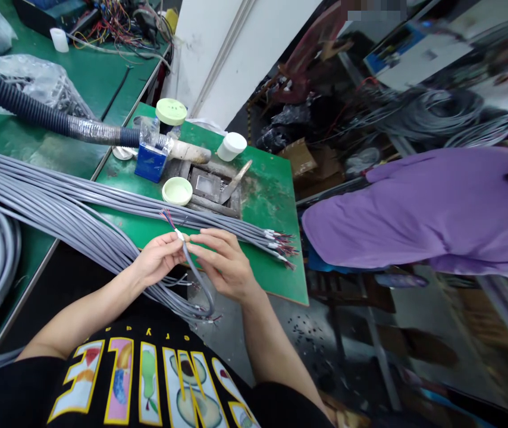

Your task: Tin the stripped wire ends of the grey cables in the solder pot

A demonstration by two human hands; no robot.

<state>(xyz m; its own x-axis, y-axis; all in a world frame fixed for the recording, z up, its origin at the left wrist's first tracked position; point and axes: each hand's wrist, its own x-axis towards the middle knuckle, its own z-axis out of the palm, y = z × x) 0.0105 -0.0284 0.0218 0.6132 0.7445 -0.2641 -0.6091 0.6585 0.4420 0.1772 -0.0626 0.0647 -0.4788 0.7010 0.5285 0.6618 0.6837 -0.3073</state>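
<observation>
My left hand point(158, 258) and my right hand point(222, 264) meet over the near edge of a small green table point(276, 196). Both pinch the same grey cable point(196, 273) near its stripped end, where a white sleeve and thin coloured wires stick up. The cable hangs down in a loop toward my lap. A bundle of several grey cables point(57, 202) lies across the table, its stripped ends point(283, 244) fanned out at the right.
A solder pot block point(209, 190) sits mid-table with a scraper, a pale green lid point(177, 191), a blue box point(150, 160) and a white jar point(231, 146). A corrugated black hose point(22, 107) crosses the left bench. A person in purple point(423, 208) bends at right.
</observation>
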